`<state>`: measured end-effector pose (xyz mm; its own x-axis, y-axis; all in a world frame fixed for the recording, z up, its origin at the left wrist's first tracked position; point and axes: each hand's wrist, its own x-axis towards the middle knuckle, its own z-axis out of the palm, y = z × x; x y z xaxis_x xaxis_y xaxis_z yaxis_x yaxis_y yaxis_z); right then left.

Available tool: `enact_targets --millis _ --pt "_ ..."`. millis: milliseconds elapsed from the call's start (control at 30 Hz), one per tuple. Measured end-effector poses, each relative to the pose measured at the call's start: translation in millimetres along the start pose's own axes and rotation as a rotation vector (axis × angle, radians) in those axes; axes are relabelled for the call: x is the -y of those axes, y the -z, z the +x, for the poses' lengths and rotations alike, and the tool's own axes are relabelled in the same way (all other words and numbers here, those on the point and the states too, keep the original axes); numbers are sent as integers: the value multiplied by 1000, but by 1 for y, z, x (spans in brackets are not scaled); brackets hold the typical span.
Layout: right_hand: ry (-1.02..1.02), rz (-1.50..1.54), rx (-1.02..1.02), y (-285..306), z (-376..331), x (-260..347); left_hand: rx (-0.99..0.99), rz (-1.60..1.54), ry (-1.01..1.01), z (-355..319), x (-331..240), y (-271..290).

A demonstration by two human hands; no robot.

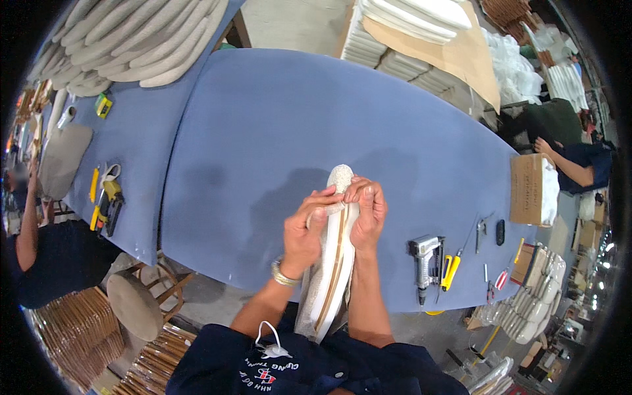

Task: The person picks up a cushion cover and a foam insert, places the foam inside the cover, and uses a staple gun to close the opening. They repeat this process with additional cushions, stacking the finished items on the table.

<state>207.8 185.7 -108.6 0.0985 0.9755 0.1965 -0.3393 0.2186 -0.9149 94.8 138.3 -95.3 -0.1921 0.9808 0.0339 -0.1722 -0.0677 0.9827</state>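
A padded seat panel (329, 280) stands on edge between my arms, its near end close to my body. A thin brown strip runs lengthwise between white layers that look like foam. Pale speckled fabric (340, 176) covers its rounded far end. My left hand (304, 230), with a bracelet at the wrist, closes on the fabric edge along the left side. Opposite it, my right hand (367, 214) pinches the cover near the far end. The fingertips of both hands nearly meet over the panel's edge.
On the blue table (263, 118), a staple gun (428, 263), a yellow-handled tool (451, 271) and pliers (491, 291) lie to the right. A cardboard box (526, 191) sits at the right edge. Stacked pads (141, 39) rise far left. Co-workers are at both sides.
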Motion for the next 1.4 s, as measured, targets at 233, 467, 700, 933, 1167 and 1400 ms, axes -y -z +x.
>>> enact_targets --millis 233,467,700,933,1167,1400 --pt "11 -206 -12 15 -5 10 324 -200 109 80 32 -10" --pt "88 -368 -20 26 -12 19 363 -72 6 75 34 -26" --pt "47 -367 20 44 -15 21 387 105 57 71 24 -24" --pt "-344 -1255 -293 225 -105 64 407 138 16 66 28 -21" --pt "-395 -1669 -175 286 -137 31 383 114 8 62 28 -23" --pt "-645 -997 -121 204 -54 102 363 120 -23 60 38 -25"
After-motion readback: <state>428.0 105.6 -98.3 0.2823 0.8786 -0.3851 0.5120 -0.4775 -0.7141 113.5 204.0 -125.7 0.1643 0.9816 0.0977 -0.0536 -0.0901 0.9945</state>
